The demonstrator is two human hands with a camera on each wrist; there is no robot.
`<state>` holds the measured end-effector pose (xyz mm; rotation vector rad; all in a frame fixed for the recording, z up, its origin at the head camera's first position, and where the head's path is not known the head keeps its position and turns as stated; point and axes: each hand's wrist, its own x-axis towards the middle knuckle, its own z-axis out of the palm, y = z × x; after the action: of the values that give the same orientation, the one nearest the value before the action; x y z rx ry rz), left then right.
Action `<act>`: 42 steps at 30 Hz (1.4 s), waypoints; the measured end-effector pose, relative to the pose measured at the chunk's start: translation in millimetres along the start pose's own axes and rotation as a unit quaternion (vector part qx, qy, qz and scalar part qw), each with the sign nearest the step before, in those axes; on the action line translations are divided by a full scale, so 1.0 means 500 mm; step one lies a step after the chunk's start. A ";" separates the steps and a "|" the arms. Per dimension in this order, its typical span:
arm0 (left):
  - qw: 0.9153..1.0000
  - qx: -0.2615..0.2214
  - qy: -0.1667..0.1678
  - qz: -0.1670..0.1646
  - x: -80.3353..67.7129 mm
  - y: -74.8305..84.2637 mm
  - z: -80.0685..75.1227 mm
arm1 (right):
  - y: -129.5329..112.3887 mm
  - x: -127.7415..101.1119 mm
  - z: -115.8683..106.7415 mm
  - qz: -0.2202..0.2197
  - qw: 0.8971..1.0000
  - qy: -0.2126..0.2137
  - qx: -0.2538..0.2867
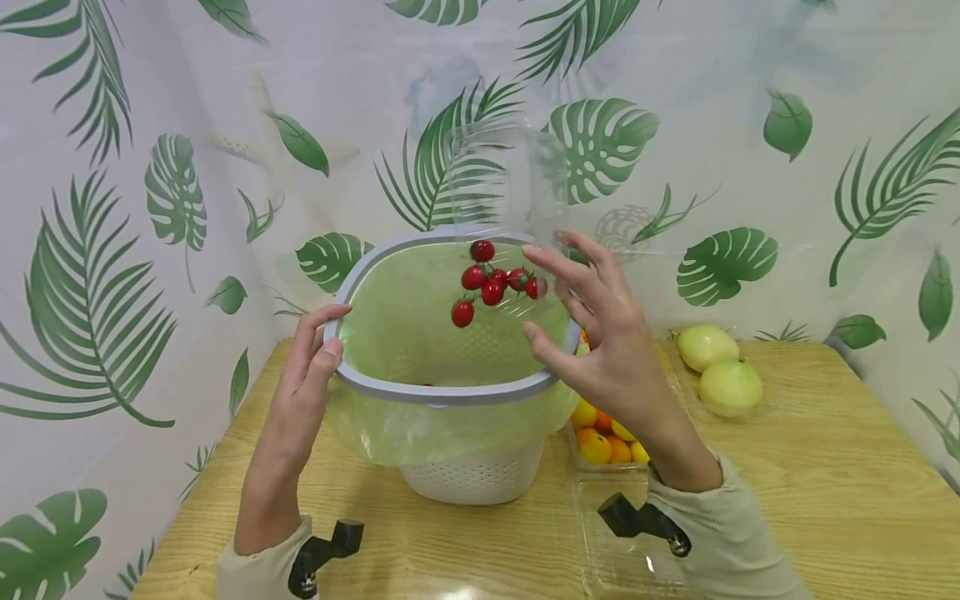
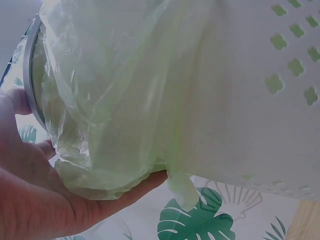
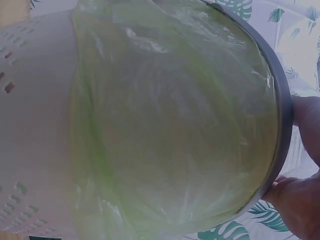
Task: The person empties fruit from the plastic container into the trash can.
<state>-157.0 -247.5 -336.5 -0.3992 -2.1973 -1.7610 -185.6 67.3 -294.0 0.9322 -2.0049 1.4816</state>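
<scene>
A white perforated wastebasket [image 1: 472, 479] with a grey rim [image 1: 442, 396] stands on the table, lined with a pale green plastic bag [image 1: 450, 433] folded over its sides. My left hand [image 1: 300, 375] grips the rim at the left, with the bag against its fingers in the left wrist view. At the opening's right side, my right hand [image 1: 600, 325] has thumb and fingers about the edge of a clear plastic box [image 1: 510, 183]. Several red cherry tomatoes [image 1: 492, 292] on green stems show at that box's lower part, over the opening. Small red bits show low inside the basket.
Right of the basket, a clear box of orange and yellow citrus fruits [image 1: 600, 446] is partly hidden by my right arm. Another clear plastic box [image 1: 622, 542] lies nearer me. Two pale yellow-green round fruits [image 1: 720, 371] rest at the back right. A leaf-printed curtain [image 1: 712, 192] stands behind.
</scene>
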 end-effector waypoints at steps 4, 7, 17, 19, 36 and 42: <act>1.000 -0.002 -0.001 -0.001 0.000 0.001 0.000 | -0.002 -0.002 0.000 -0.006 1.000 -0.005 -0.009; 1.000 -0.001 0.000 -0.001 0.000 0.002 0.000 | -0.002 -0.002 -0.001 -0.010 1.000 -0.007 -0.011; 1.000 -0.003 -0.001 -0.001 0.001 0.001 0.001 | -0.002 0.000 -0.003 -0.022 0.999 -0.022 -0.011; 1.000 -0.003 -0.001 -0.001 0.001 0.001 0.001 | -0.002 0.001 -0.003 -0.023 0.999 -0.022 -0.013; 1.000 -0.002 0.000 -0.002 -0.005 -0.012 -0.004 | -0.004 -0.015 -0.032 0.035 0.978 0.028 0.204; 1.000 0.000 -0.001 0.005 0.001 -0.007 -0.007 | -0.022 -0.043 -0.097 0.027 0.964 0.056 0.257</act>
<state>-158.5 -251.4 -338.9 -0.4112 -2.1922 -1.7554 -164.1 116.8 -287.6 0.9645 -1.6008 2.0905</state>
